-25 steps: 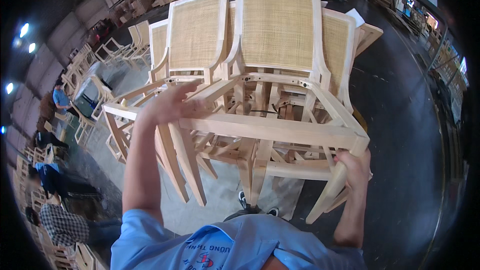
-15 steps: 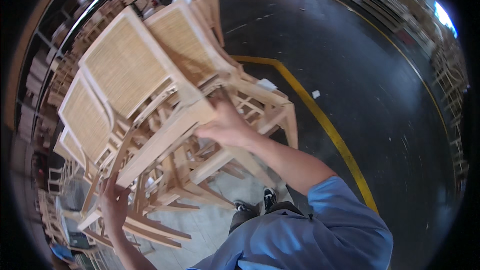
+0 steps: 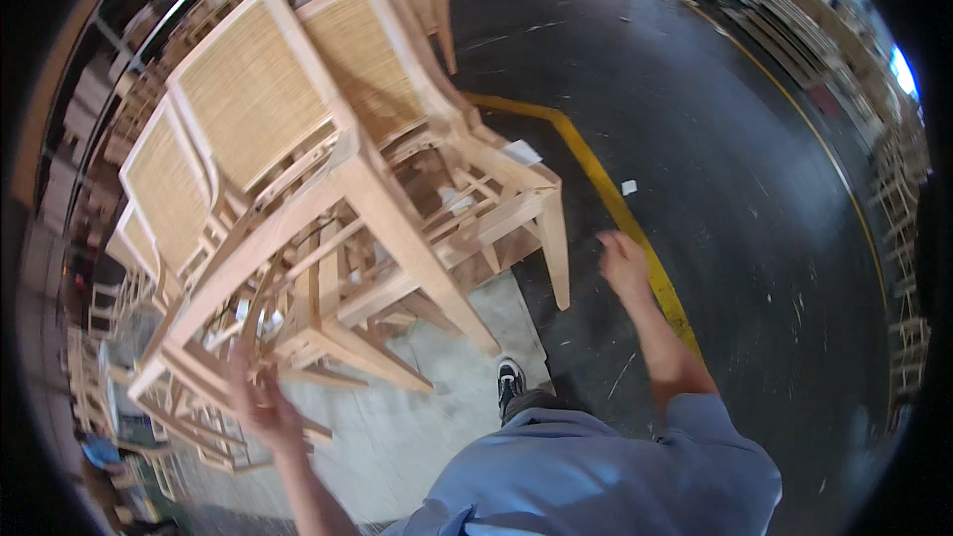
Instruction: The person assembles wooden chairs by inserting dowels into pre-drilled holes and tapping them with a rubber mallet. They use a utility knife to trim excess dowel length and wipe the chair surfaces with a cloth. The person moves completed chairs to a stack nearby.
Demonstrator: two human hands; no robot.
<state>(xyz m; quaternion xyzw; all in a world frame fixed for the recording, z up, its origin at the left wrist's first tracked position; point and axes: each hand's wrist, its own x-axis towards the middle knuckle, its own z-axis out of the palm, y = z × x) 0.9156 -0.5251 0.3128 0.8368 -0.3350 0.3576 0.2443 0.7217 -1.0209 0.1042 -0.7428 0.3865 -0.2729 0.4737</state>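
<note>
Several pale wooden chairs with woven cane backs stand stacked and crowded together on my left. The nearest chair frame [image 3: 268, 248] tilts across the pile, one leg reaching down toward my shoe. Behind it rise a large cane back [image 3: 253, 89] and a second cane back [image 3: 365, 58]. My left hand [image 3: 266, 412], somewhat blurred, is beside the low end of the near chair frame, fingers apart and gripping nothing. Out over the dark floor, away from the chairs, my right hand [image 3: 625, 266] hangs with loosely bent fingers and nothing in it.
A yellow line [image 3: 596, 164] runs along the dark floor right of the chairs. Pale sheeting [image 3: 447, 407] lies under the pile and by my shoe [image 3: 510, 377]. A white scrap [image 3: 628, 187] rests near the line. More chairs [image 3: 898, 228] stand at the far right.
Both hands have let go of the near chair frame. My right hand has swung right, over the floor; my left has drawn slightly back. The frame sits differently, its near leg now fully showing.
</note>
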